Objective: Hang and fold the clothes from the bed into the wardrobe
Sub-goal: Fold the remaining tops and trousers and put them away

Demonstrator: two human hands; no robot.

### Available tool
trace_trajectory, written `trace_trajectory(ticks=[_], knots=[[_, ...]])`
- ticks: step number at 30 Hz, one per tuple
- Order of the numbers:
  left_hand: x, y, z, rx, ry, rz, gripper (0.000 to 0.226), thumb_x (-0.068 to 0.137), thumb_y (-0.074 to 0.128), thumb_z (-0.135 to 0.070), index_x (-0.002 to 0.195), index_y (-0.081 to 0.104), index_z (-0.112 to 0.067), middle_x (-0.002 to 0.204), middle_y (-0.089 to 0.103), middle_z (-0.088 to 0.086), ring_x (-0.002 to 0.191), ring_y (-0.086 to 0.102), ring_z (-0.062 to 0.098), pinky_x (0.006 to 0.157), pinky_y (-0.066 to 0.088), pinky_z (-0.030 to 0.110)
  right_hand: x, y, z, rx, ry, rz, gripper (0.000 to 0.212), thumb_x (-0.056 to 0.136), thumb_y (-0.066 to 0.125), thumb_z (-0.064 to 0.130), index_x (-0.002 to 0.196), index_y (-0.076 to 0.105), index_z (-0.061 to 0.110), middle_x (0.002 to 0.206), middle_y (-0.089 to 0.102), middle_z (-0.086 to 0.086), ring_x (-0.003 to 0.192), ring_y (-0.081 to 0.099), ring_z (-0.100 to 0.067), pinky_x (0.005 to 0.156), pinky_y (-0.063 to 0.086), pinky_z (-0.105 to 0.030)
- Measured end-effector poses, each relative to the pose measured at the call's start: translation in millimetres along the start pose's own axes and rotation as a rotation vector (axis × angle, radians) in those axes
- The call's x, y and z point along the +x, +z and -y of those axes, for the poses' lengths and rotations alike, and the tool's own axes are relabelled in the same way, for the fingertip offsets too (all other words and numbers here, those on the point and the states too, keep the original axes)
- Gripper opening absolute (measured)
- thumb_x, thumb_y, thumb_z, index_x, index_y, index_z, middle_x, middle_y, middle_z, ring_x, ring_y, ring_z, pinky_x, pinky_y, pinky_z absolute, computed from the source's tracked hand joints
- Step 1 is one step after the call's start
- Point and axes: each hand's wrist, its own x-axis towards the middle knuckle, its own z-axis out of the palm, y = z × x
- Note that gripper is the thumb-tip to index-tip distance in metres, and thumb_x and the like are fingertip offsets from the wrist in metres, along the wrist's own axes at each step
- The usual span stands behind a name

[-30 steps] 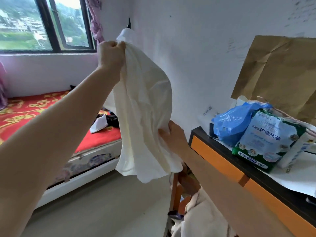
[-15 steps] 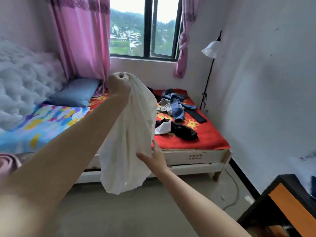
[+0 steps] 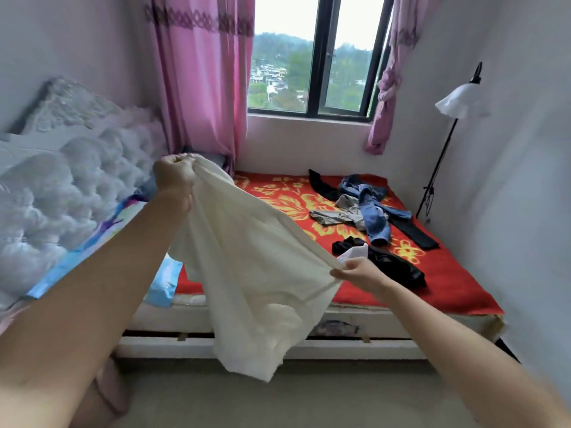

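A cream-white garment (image 3: 250, 273) hangs stretched between my two hands in front of the bed (image 3: 457, 282). My left hand (image 3: 173, 177) grips one bunched end in a fist, held high. My right hand (image 3: 358, 271) pinches the other edge lower, to the right. On the red flowered bed cover lie blue jeans (image 3: 375, 211), a grey garment (image 3: 336, 213), long black trousers (image 3: 411, 230) and a black-and-white piece (image 3: 380, 261). No wardrobe is in view.
A white tufted headboard (image 3: 61, 180) and a colourful pillow (image 3: 92, 242) fill the left. Pink curtains (image 3: 200, 88) flank the window (image 3: 315, 57). A floor lamp (image 3: 460, 103) stands by the right wall. Bare floor (image 3: 340, 396) lies before the bed.
My view has swung left from the desk to the bed. My right hand has moved from the garment's middle to pinch its edge and pulled it out to the right, spreading the cloth.
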Motion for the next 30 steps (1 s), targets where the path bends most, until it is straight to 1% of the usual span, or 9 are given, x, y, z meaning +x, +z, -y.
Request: trace_trajectory(ticks=[3, 8, 14, 16, 19, 22, 25, 28, 30], knots=[[21.4, -18.7, 33.1, 0.025, -0.045, -0.019, 0.018, 0.087, 0.059, 0.001, 0.074, 0.058, -0.011, 0.06, 0.053, -0.008, 0.064, 0.045, 0.007, 0.061, 0.041, 0.016, 21.0, -33.0, 23.1, 0.15, -0.005, -0.13, 0.024, 0.088, 0.063, 0.025, 0.076, 0.055, 0.006, 0.071, 0.05, -0.008, 0.055, 0.047, -0.01, 0.053, 0.035, -0.022], [45.9, -34.8, 88.7, 0.028, -0.197, -0.07, 0.03, 0.079, 0.067, 0.001, 0.062, 0.05, -0.016, 0.076, 0.052, 0.006, 0.071, 0.045, 0.018, 0.057, 0.042, 0.025, 55.8, -72.3, 73.9, 0.601, -0.003, -0.256, 0.018, 0.094, 0.054, 0.022, 0.078, 0.056, 0.015, 0.067, 0.053, -0.004, 0.052, 0.056, -0.015, 0.048, 0.05, -0.023], [66.8, -38.8, 140.6, 0.165, -0.32, -0.218, 0.032, 0.076, 0.068, 0.004, 0.059, 0.047, -0.013, 0.079, 0.051, 0.009, 0.067, 0.044, 0.019, 0.041, 0.038, 0.016, 123.3, -94.6, 139.4, 0.524, -0.199, -0.367, 0.037, 0.09, 0.058, 0.014, 0.06, 0.037, 0.018, 0.045, 0.039, 0.005, 0.03, 0.037, -0.002, 0.034, 0.028, -0.01], [74.8, -35.4, 150.3, 0.22, -0.38, -0.285, 0.027, 0.076, 0.067, 0.006, 0.062, 0.049, -0.008, 0.082, 0.052, 0.01, 0.072, 0.046, 0.019, 0.051, 0.041, 0.023, 143.9, -95.0, 160.4, 0.501, -0.228, -0.343, 0.036, 0.089, 0.059, 0.013, 0.06, 0.038, 0.017, 0.05, 0.04, 0.003, 0.032, 0.038, -0.002, 0.036, 0.031, -0.011], [94.8, -17.4, 157.7, 0.327, -0.427, -0.294, 0.012, 0.081, 0.062, 0.001, 0.09, 0.06, 0.009, 0.091, 0.052, 0.013, 0.084, 0.048, 0.021, 0.069, 0.037, 0.034, 175.4, -92.4, 191.9, 0.472, -0.278, -0.279, 0.029, 0.089, 0.059, 0.016, 0.066, 0.041, 0.016, 0.062, 0.042, -0.002, 0.051, 0.044, -0.01, 0.047, 0.039, -0.019], [102.7, 12.3, 156.8, 0.519, -0.315, -0.158, 0.033, 0.091, 0.058, -0.016, 0.092, 0.06, 0.017, 0.083, 0.053, 0.025, 0.086, 0.054, 0.035, 0.072, 0.036, 0.038, 199.7, -85.7, 224.2, 0.492, -0.332, -0.301, 0.033, 0.088, 0.06, 0.014, 0.062, 0.04, 0.014, 0.061, 0.044, -0.003, 0.055, 0.045, -0.014, 0.052, 0.041, -0.024], [85.7, 58.1, 147.7, 0.476, -0.111, 0.071, 0.042, 0.095, 0.05, -0.039, 0.073, 0.055, -0.003, 0.072, 0.05, 0.011, 0.08, 0.049, 0.032, 0.073, 0.035, 0.037, 222.2, -76.4, 245.6, 0.6, -0.348, -0.271, 0.035, 0.085, 0.062, 0.009, 0.06, 0.038, 0.012, 0.06, 0.044, -0.006, 0.057, 0.049, -0.02, 0.057, 0.046, -0.031], [65.3, 97.2, 153.5, 0.238, 0.023, 0.274, 0.079, 0.062, 0.041, -0.089, 0.102, 0.055, -0.022, 0.104, 0.057, -0.002, 0.1, 0.055, 0.017, 0.09, 0.039, 0.031, 241.3, -69.1, 254.7, 0.666, -0.372, -0.22, 0.033, 0.085, 0.062, 0.005, 0.06, 0.04, 0.011, 0.061, 0.049, -0.008, 0.058, 0.053, -0.021, 0.056, 0.051, -0.033], [52.0, 122.9, 169.8, 0.18, 0.087, 0.358, 0.089, 0.051, 0.038, -0.096, 0.117, 0.047, -0.036, 0.126, 0.051, -0.01, 0.121, 0.045, 0.008, 0.106, 0.033, 0.026, 256.5, -70.1, 257.9, 0.711, -0.389, -0.21, 0.034, 0.084, 0.062, 0.004, 0.06, 0.04, 0.012, 0.064, 0.05, -0.01, 0.062, 0.055, -0.024, 0.057, 0.054, -0.035]])
